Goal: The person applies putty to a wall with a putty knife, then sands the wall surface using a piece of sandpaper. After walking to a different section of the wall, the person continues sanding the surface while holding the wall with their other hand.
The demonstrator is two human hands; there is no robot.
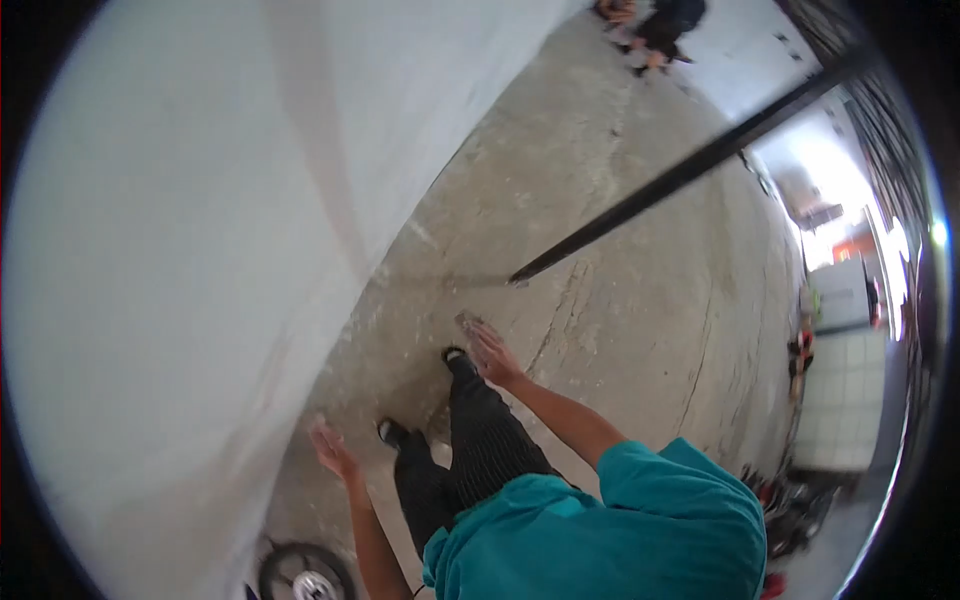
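Note:
My left hand (332,449) hangs low beside the white wall, its blurred fingers stretched out with nothing visible in them. Out in front of my right leg is my right hand (486,345), fingers extended and slightly smeared; their ends look pale and greyish, as if dusty. No held object can be made out there. Beyond the right hand, a dark metal pole (680,175) rises from the floor, apart from the fingers. Below are my dark striped trousers (490,440) and dark sandals.
The white wall (200,250) runs along my left over a cracked concrete floor (640,320). A wheel (308,578) is at the lower left. People (660,30) are at the far end. A white tiled block (842,400) and motorbike-like dark parts (795,510) are at right.

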